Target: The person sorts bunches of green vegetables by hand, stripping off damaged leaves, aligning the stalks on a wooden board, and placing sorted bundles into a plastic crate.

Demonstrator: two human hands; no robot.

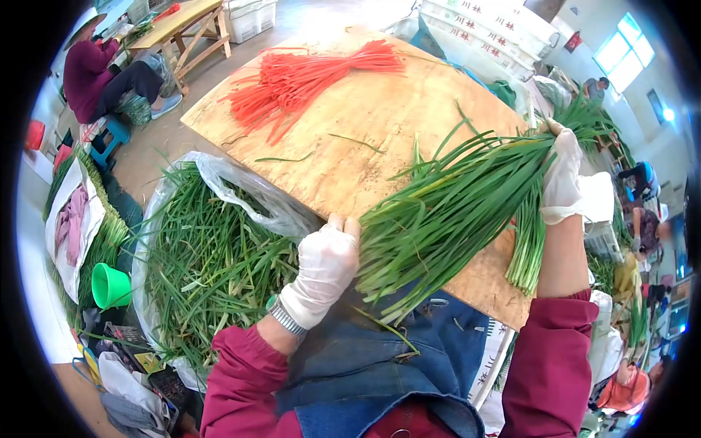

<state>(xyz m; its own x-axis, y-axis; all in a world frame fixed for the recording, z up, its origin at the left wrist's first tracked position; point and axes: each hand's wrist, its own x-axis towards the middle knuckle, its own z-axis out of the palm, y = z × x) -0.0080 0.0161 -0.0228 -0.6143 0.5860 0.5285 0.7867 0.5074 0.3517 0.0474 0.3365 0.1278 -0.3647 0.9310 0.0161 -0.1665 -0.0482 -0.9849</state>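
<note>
A large bunch of garlic chives lies slantwise across the right part of the wooden board, its loose ends fanned toward my body. My right hand, in a thin white glove, is closed around the bunch at its far right end. At the board's near edge, my gloved left hand is closed in a pinch beside the fanned ends; whatever its fingertips hold is hidden. A smaller bundle of chives with pale stalk ends sits under my right forearm side. Red plastic ties are heaped at the board's far side.
A plastic-lined container full of loose green leaves stands left of the board. Further left are a green cup and stacked chives. White crates rise behind. A seated person works at another table; others sit at right.
</note>
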